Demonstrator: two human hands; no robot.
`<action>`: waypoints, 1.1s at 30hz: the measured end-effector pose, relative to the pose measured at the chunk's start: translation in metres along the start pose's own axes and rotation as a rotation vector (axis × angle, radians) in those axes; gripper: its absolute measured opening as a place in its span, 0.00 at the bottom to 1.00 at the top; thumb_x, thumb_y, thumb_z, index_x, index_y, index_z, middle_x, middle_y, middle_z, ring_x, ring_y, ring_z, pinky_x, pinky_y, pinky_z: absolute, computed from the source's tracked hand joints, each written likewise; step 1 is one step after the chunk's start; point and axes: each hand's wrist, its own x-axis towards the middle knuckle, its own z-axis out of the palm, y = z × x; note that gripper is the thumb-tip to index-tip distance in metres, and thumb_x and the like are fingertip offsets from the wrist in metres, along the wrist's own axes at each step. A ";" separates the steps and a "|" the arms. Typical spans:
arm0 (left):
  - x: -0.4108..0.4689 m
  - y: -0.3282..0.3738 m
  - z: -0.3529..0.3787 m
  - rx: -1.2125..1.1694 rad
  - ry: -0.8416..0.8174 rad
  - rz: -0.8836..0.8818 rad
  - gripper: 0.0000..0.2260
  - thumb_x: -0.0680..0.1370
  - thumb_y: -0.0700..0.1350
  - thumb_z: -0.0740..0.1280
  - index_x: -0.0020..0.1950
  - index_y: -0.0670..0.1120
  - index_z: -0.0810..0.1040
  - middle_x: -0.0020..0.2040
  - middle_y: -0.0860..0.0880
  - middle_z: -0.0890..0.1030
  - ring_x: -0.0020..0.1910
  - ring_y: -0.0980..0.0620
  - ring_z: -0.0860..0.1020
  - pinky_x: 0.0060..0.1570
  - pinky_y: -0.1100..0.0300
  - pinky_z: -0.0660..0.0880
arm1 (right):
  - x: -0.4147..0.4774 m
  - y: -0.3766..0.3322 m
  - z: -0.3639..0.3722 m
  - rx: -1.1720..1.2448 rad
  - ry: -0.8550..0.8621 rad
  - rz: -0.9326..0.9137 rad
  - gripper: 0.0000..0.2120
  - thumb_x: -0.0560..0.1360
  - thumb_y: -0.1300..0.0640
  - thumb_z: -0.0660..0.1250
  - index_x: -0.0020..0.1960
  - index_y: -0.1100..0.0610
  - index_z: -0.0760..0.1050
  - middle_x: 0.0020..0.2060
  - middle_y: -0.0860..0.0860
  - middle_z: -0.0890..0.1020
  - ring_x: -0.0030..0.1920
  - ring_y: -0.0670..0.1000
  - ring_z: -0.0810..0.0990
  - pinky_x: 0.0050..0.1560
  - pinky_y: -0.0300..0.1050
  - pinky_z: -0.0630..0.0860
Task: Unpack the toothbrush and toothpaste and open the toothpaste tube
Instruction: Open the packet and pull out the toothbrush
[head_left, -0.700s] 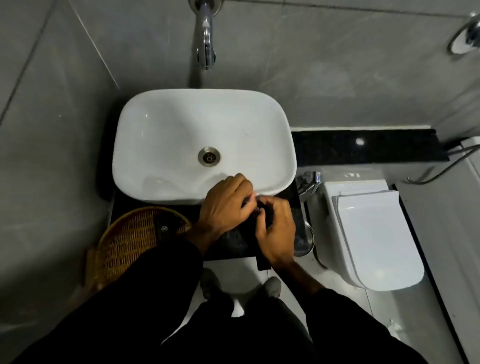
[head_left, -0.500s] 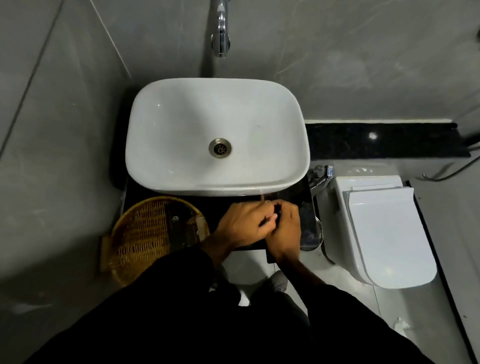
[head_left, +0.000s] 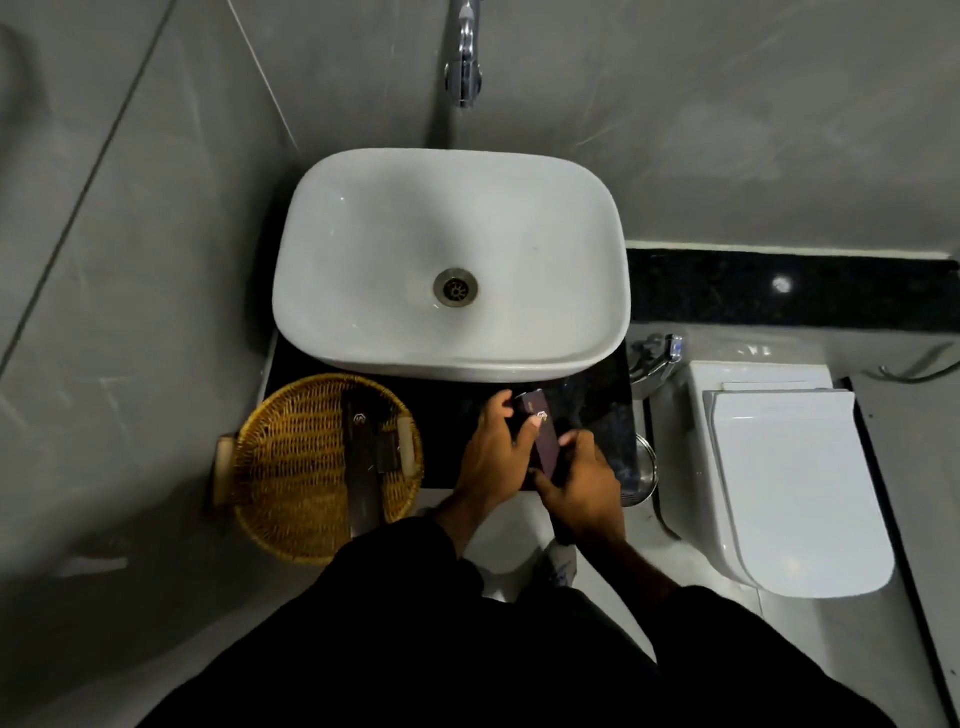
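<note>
Dark purple box (head_left: 543, 436) with a small gold mark, too small to read, sits at the counter's (head_left: 597, 410) front edge. The left hand (head_left: 493, 457) and right hand (head_left: 582, 483) both grip it. A basket (head_left: 291, 467) holds another dark box (head_left: 363, 457).

Black counter (head_left: 457, 415), basin (head_left: 452, 260), basket (head_left: 291, 467)

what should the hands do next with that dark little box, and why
Probably pry open the far end flap of the box with the left hand while the right hand steadies the near end. Both hands already grip it over the counter in front of the sink, the left thumb sits by the logo, and nothing has come out yet.
</note>
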 end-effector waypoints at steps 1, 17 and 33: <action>0.002 0.002 0.003 -0.050 -0.010 -0.035 0.25 0.81 0.55 0.62 0.76 0.46 0.66 0.67 0.45 0.77 0.64 0.46 0.77 0.60 0.59 0.72 | -0.007 0.006 -0.005 -0.019 -0.014 -0.034 0.22 0.71 0.48 0.76 0.59 0.51 0.70 0.48 0.47 0.78 0.47 0.55 0.82 0.43 0.43 0.69; -0.017 0.057 0.048 -1.202 -0.133 -0.640 0.12 0.83 0.53 0.61 0.46 0.48 0.79 0.40 0.48 0.80 0.29 0.55 0.79 0.24 0.67 0.72 | -0.065 -0.022 -0.145 0.237 0.285 -0.312 0.27 0.70 0.43 0.79 0.63 0.33 0.70 0.57 0.31 0.82 0.54 0.36 0.85 0.54 0.25 0.77; -0.013 0.088 0.060 -1.408 -0.153 -0.667 0.16 0.80 0.55 0.63 0.54 0.44 0.80 0.48 0.46 0.82 0.42 0.52 0.83 0.41 0.61 0.80 | -0.053 -0.062 -0.197 0.253 0.290 -0.475 0.25 0.74 0.48 0.79 0.69 0.42 0.79 0.51 0.38 0.86 0.51 0.31 0.83 0.54 0.24 0.76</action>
